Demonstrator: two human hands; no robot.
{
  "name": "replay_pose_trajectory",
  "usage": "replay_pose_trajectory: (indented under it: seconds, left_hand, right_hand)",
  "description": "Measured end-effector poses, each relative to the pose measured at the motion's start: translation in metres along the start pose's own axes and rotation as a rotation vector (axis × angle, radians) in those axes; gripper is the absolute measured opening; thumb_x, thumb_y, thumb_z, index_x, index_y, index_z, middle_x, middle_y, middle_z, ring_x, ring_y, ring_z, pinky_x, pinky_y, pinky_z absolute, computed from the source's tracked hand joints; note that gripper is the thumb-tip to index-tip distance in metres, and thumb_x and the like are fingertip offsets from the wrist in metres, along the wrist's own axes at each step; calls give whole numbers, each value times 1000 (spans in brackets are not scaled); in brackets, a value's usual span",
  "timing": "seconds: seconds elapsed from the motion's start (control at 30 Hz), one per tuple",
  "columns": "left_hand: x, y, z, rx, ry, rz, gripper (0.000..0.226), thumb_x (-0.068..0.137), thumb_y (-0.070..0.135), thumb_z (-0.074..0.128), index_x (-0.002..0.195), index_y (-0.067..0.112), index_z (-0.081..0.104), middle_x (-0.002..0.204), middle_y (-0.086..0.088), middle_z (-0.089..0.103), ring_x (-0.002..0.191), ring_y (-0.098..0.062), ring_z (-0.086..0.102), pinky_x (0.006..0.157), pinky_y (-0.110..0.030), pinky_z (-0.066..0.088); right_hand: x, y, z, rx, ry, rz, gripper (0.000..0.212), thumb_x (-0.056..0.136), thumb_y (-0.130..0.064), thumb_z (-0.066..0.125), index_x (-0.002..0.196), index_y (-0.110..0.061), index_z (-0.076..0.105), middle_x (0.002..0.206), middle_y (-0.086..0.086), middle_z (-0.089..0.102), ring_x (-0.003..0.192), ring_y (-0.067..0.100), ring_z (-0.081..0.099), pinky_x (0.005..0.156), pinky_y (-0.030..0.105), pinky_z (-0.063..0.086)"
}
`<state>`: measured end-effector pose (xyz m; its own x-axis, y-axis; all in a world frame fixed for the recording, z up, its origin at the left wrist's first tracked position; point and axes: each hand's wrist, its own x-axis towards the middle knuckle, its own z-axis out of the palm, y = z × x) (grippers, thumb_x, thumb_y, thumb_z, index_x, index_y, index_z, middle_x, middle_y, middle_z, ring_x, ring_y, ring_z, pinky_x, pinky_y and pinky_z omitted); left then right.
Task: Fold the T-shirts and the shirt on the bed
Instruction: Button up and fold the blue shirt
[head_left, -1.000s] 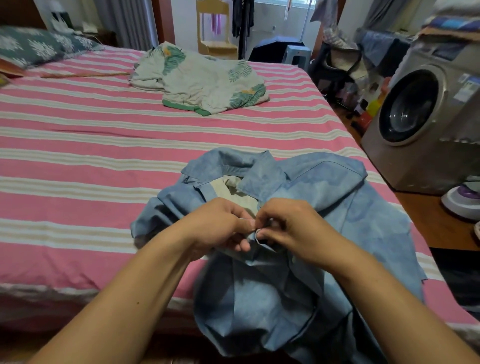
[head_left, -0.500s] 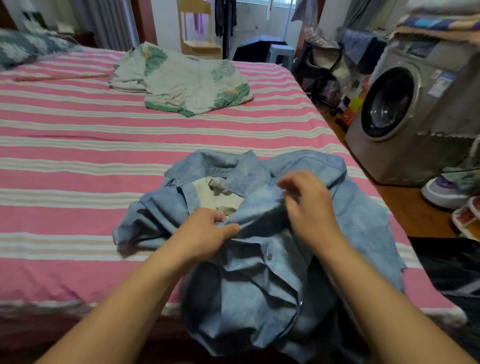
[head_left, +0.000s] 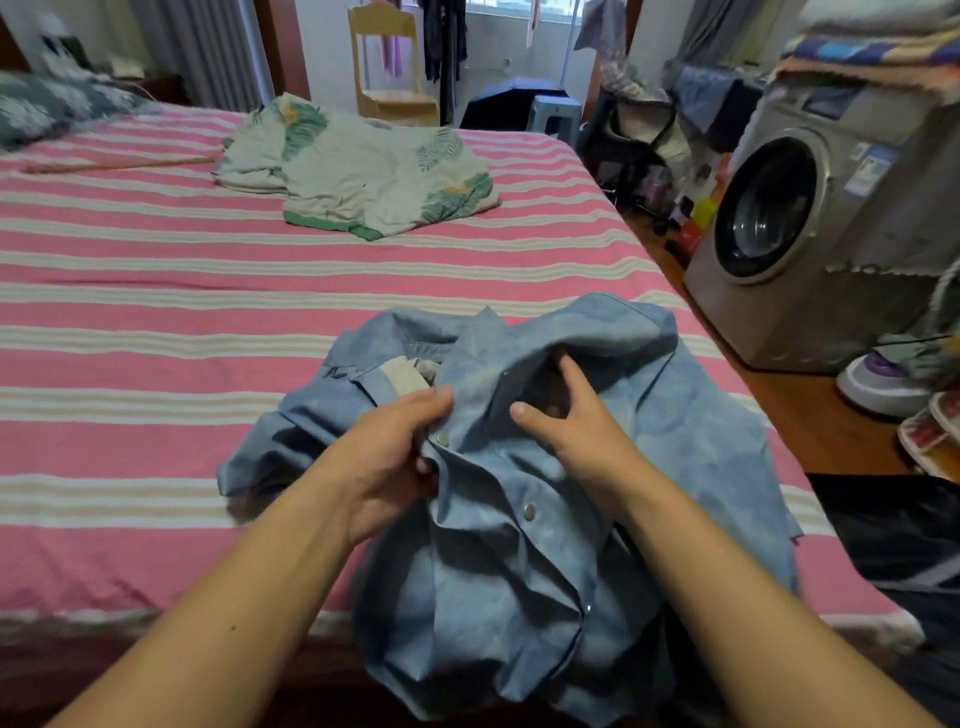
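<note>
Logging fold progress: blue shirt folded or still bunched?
Not folded. The blue shirt lies crumpled at the bed's near edge, collar open, left hand gripping the button placket, right hand inside the fabric.

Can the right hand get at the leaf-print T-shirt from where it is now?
Probably not without leaning in. The right hand reaches into the blue shirt at the near bed edge; the leaf-print T-shirt lies far across the bed. Nothing lies between them.
</note>
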<state>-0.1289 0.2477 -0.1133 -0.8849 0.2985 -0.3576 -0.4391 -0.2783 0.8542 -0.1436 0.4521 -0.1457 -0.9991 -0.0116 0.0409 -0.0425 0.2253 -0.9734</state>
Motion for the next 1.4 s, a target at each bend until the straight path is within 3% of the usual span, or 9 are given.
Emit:
replay_pose_trajectory:
  seconds: [0.13,0.3,0.53,0.73,0.9,1.0,1.1,1.2,1.4]
  left_hand:
    - [6,-5,-2,96,122,49,13,99,18,58,95,10,68,73,-12,57,53,-18,41,48,-25,33]
    - [5,-4,-4,263,276,201,14,99,19,60,87,15,54,72,-7,58,60,-18,54,53,-29,44]
    - [11,0,-41,918,404,385,19,96,28,64,87,18,51,80,-2,65,72,-18,56,62,-32,38]
    - [7,-7,-39,1047,5,383,13,96,27,67,90,20,58,79,7,62,71,-8,54,74,-34,46]
    - [-13,-32,-49,1559,-338,218,57,97,40,58,151,39,37,142,8,47,130,-16,48,110,-36,39]
    - [-25,-40,-46,1871,-136,389,73,100,32,46,160,42,5,154,10,34,132,-23,47,103,-41,44]
    - [-26,-33,-47,1993,211,578,47,95,22,50,141,32,43,130,4,55,111,-27,62,74,-41,49]
    - [-26,-25,-51,1973,363,641,19,79,16,69,92,23,57,94,1,56,71,-29,65,44,-33,22]
    - [-11,-16,-52,1879,462,773,32,98,42,52,80,23,71,84,2,66,82,-30,58,59,-38,44]
  right_hand:
    - [9,-4,13,-143,77,-33,94,87,-13,76,160,-25,18,161,-6,31,146,9,31,121,38,30]
    - [22,-8,14,-844,349,-543,85,73,5,61,150,-25,41,154,6,28,144,33,24,119,53,26]
    - [34,7,-12,-1069,-303,-269,11,86,-24,71,94,-24,64,87,-6,66,105,19,61,121,51,11]
    - [17,25,5,-1241,-399,-331,32,80,-18,68,109,-30,68,104,-5,65,109,21,53,119,54,18]
    - [17,25,-48,-1116,-32,-518,39,58,5,68,90,-16,74,84,5,62,80,34,62,69,39,52]
    - [-4,25,-80,-1251,14,-537,23,63,-1,59,79,-14,68,77,5,57,70,32,55,62,36,41]
    - [-24,31,-79,-1527,-188,-276,32,69,-9,57,92,-28,69,89,-2,61,85,32,59,76,39,42]
    - [-38,13,-68,-1669,-332,67,37,86,-20,54,118,-33,67,120,-2,63,114,28,58,97,37,41]
    - [-17,-43,1,-974,331,25,45,95,-58,49,107,-17,65,109,10,66,105,36,61,79,40,44]
